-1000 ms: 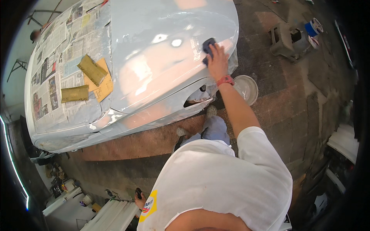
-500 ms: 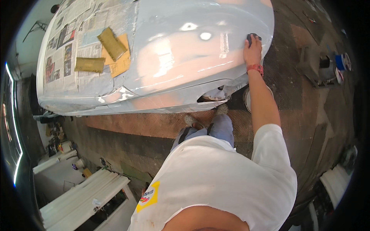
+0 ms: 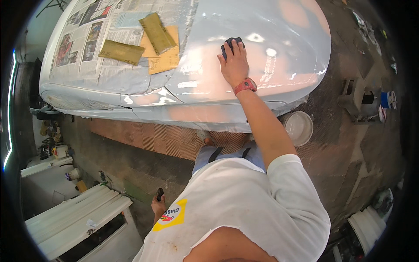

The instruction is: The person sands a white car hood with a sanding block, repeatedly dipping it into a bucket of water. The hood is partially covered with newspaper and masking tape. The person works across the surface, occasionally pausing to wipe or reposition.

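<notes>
My right hand point(image 3: 235, 70), with a red watch on its wrist, presses a black pad-like thing point(image 3: 232, 47) against the car's hood point(image 3: 209, 26). Its fingers lie over the pad, and the exact kind does not show. The hood is pale grey with pinkish patches and has a wet-looking shine. Down at the lower left, my left hand point(image 3: 157, 205) hangs beside my body, closed around a small dark block-like object point(image 3: 160, 194). That object is too small to name surely. Left of my right hand, two olive-brown sandpaper pieces point(image 3: 158, 33) rest on tan paper point(image 3: 165, 65) and newspaper.
Newspaper sheets point(image 3: 94, 37) cover the car's windshield area. A round white bucket point(image 3: 298, 128) stands on the floor by the front corner. Farther right is a grey stool-like stand point(image 3: 355, 100) with a blue roll beside it. White panels point(image 3: 74, 222) lie at the lower left.
My right hand has slid left across the hood with the black pad, away from the front edge. My left hand and its dark object have come into view; the camera view has shifted.
</notes>
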{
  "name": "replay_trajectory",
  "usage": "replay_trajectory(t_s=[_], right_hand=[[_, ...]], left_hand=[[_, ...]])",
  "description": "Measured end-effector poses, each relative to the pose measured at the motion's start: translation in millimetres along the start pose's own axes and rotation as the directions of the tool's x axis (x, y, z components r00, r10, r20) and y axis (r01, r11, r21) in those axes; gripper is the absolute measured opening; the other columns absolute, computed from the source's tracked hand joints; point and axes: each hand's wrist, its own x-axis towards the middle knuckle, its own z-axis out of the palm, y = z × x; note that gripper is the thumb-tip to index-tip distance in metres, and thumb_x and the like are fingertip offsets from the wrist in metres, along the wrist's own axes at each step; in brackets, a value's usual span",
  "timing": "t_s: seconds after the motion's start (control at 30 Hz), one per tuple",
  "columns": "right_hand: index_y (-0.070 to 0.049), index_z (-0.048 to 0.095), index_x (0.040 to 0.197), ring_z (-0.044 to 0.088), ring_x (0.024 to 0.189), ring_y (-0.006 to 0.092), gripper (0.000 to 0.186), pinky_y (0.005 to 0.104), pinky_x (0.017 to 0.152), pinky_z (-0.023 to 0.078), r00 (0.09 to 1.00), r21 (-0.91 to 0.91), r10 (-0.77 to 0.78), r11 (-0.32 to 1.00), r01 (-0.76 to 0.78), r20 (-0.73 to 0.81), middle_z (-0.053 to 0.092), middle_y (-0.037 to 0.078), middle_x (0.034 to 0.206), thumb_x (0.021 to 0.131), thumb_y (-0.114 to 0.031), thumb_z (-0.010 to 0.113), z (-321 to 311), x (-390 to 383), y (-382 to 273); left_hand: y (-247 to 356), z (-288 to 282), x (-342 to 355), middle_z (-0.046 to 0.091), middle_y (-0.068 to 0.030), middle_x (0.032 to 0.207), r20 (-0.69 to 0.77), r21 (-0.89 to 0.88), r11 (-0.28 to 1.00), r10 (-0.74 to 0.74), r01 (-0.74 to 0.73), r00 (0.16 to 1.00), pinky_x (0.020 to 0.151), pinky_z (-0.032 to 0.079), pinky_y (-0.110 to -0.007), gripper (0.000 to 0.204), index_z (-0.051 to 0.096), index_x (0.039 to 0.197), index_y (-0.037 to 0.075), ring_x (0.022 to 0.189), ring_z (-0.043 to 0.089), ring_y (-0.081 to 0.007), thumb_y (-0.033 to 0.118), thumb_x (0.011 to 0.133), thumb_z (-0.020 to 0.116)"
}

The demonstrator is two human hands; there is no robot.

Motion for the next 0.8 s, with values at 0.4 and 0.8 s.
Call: replay_trajectory(t_s=[0.4,0.8], right_hand=[[-0.012,0.068,0.150,0.047,0.155,0.0444,0.048,0.0516,0.125,0.045,0.999,-0.041,0.042,0.998,-0.042,0.001,0.056,0.020,0.161,0.107,-0.035,0.069,61,-15,-164],[-0.006,0.070,0.148,0.049,0.152,0.0444,0.045,0.0524,0.127,0.040,0.990,0.007,0.140,0.990,-0.141,0.031,0.054,0.021,0.163,0.104,-0.015,0.074,65,-101,-258]], left_hand=[[3,-7,216,0.074,-0.0268,0.137,0.260,0.040,0.987,0.143,-0.158,0.955,0.109,0.056,-0.054,0.066,0.069,0.146,0.007,0.129,0.070,-0.0477,0.053,0.100,0.078],[158,-50,369,0.063,-0.0157,0.160,0.416,0.034,0.965,0.221,-0.258,0.882,0.123,0.048,-0.056,0.067,0.059,0.161,0.016,0.148,0.058,-0.0381,0.052,0.106,0.072]])
